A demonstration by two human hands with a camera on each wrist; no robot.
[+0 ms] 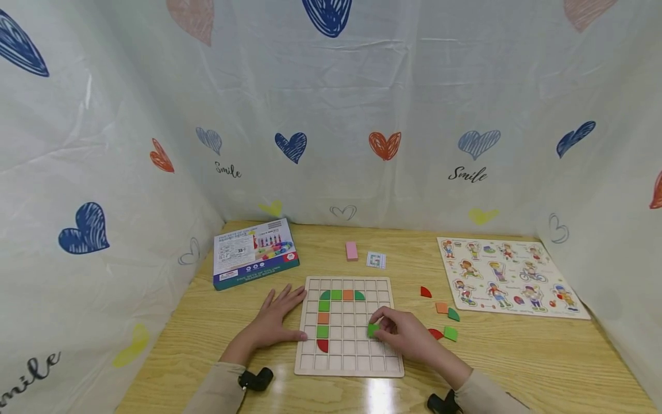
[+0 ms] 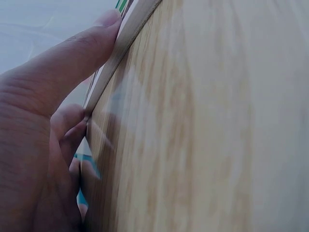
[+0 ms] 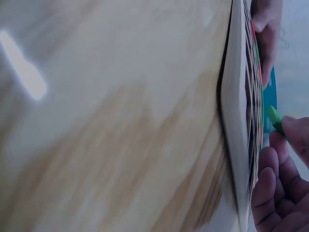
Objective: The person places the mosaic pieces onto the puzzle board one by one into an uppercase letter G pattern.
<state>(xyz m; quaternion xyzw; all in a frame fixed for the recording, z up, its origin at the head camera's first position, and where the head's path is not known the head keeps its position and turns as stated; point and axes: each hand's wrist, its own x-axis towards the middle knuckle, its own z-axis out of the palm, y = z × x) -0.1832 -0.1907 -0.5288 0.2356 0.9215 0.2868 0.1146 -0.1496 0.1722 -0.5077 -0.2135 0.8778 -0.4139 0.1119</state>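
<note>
A wooden grid board [image 1: 357, 363] lies flat on the table. Along its upper left, green, orange and red tiles make a bent line, with green quarter-circles at both ends of the top row and a red quarter-circle [image 1: 323, 345] at the bottom. My left hand [image 1: 271, 322] rests at the board's left edge, fingers spread, thumb on the rim. Between thumb and fingertips my right hand [image 1: 405, 333] pinches a green square tile [image 3: 275, 119] over the right part of the grid. In the right wrist view that tile is tilted, close above the board.
Right of the board lie loose pieces: red quarter-circles [image 1: 426, 292], an orange square [image 1: 442, 308], a green quarter-circle [image 1: 453, 314] and a green square [image 1: 451, 333]. Farther back are a picture puzzle board [image 1: 509, 276], a boxed set [image 1: 256, 253], a pink block [image 1: 351, 251] and a small card [image 1: 376, 260].
</note>
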